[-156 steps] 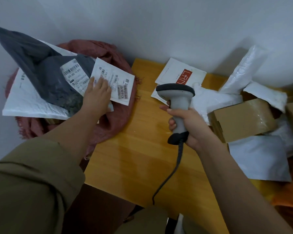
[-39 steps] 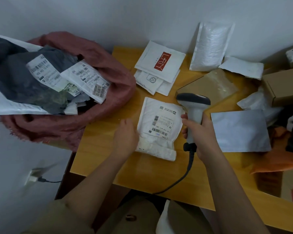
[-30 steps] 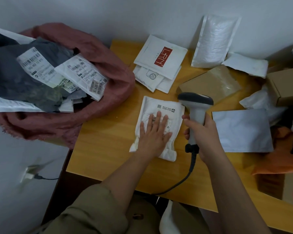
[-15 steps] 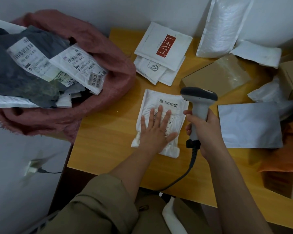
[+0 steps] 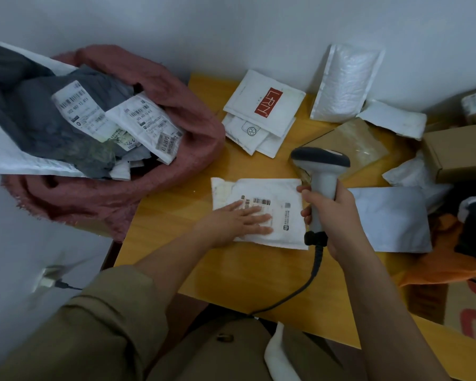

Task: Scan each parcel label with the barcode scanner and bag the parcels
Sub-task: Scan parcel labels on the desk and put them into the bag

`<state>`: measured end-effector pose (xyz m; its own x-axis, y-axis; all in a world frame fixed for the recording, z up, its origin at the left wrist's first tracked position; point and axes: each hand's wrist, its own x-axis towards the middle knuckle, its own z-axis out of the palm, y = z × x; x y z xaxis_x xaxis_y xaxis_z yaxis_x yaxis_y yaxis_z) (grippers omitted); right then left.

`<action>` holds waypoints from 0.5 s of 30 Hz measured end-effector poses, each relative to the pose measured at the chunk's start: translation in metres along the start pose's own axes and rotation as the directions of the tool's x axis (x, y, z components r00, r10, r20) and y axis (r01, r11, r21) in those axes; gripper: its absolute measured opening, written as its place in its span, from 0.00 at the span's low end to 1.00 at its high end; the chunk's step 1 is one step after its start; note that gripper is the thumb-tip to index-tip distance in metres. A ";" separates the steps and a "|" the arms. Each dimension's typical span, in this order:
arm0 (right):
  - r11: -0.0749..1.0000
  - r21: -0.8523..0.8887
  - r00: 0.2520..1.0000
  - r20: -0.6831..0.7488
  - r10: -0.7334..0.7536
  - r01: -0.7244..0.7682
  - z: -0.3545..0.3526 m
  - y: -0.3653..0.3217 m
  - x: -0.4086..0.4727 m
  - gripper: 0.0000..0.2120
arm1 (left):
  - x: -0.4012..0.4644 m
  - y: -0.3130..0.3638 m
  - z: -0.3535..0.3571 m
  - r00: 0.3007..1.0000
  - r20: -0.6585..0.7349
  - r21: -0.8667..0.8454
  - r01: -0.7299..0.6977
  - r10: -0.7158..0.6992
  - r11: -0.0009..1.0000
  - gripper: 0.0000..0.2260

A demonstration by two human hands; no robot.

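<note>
Left hand (image 5: 241, 220) lies flat, fingers straight and spread, pressing down on the white parcel (image 5: 261, 210) on the yellow table (image 5: 231, 273). The parcel sits directly under that palm and runs out past the fingertips toward the right hand (image 5: 333, 213); its label (image 5: 261, 213) faces up, the barcode showing just beyond the knuckles, part of the print covered by the fingers. Right hand is wrapped around the handle of the barcode scanner (image 5: 320, 171), holding it upright at the parcel's right edge, thumb side touching the parcel's corner. The scanner's dark head sits above the fist, past the far right corner of the parcel; its cable (image 5: 311, 276) drops from below the hand and trails off the near table edge. Well off to the left of the left hand, the pink sack (image 5: 176, 111) gapes open with labelled parcels inside. Beyond both hands, more white mailers (image 5: 261, 111) lie against the wall, and to the right of the scanner hand a plain white bag (image 5: 390, 218) lies flat beside brown boxes (image 5: 456, 149)
</note>
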<state>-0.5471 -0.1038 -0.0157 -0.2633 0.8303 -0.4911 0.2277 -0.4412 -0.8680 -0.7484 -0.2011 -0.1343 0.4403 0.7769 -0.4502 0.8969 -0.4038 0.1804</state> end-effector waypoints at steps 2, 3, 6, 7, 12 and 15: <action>1.000 -0.024 1.000 0.028 -0.003 0.003 0.004 -0.002 -0.002 0.06 | -0.017 -0.003 -0.006 0.990 -0.117 -0.125 0.060 -0.075 0.990 0.33; 0.999 -0.046 0.999 0.044 0.000 0.002 0.006 -0.003 -0.003 0.05 | -0.024 -0.002 -0.005 0.959 -0.228 -0.212 0.122 -0.170 0.970 0.28; 0.991 -0.131 0.994 0.111 0.005 0.010 0.014 -0.003 -0.005 0.04 | -0.038 0.008 0.006 0.833 -0.362 -0.344 0.298 -0.419 0.890 0.19; 0.987 -0.158 0.991 0.136 0.009 0.012 0.017 -0.004 -0.006 0.03 | -0.040 0.013 0.011 0.835 -0.296 -0.370 0.347 -0.463 0.862 0.21; 0.966 -0.257 0.977 0.204 0.061 -0.007 0.024 -0.007 -0.012 0.10 | -0.032 0.012 0.014 0.821 -0.145 -0.420 0.454 -0.552 0.786 0.19; 0.961 -0.273 0.974 0.203 0.105 -0.047 0.022 -0.013 -0.015 0.15 | -0.023 0.015 0.003 0.613 -0.200 -0.674 0.480 -0.764 0.561 0.11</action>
<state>-0.5668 -0.1181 0.0020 -0.4224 0.6932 -0.5840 0.4869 -0.3699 -0.7913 -0.7450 -0.2265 -0.1239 -0.4074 0.8814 -0.2389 0.7426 0.4721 0.4750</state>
